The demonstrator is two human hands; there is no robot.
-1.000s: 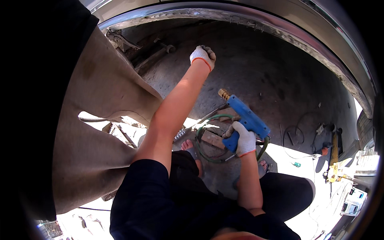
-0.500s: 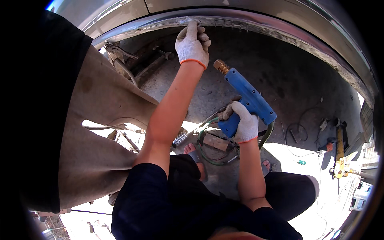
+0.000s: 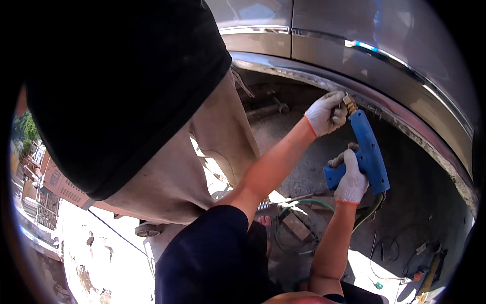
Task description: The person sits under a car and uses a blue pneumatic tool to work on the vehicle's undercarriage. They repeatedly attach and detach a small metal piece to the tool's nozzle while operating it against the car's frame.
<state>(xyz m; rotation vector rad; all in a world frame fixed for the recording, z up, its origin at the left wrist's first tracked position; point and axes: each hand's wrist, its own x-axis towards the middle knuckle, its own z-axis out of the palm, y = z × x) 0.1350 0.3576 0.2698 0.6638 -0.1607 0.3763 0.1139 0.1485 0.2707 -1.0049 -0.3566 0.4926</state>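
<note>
My right hand [image 3: 352, 178], in a white work glove, grips a blue pistol-shaped welding gun [image 3: 373, 154] by its handle. A thick cable [image 3: 368, 213] runs down from the gun's rear. Its brass tip [image 3: 351, 105] points up at the lower edge of a car's sill [image 3: 316, 80]. Close beside that tip is my gloved left hand [image 3: 326, 114], fingers bent and pinched together near the sill. Anything between those fingers is too small to make out. Whether the tip touches the sill I cannot tell.
Another person in a black top [image 3: 136, 76] and tan trousers [image 3: 167, 162] stands close on my left. Beige car doors [image 3: 344, 55] rise ahead. On the floor lie a brick [image 3: 296, 226], a green hose [image 3: 304, 201], thin cables and a yellow tool [image 3: 430, 271].
My view has swung left. The gun has come up to the sill, its brass tip now beside my left hand. More of the other person shows.
</note>
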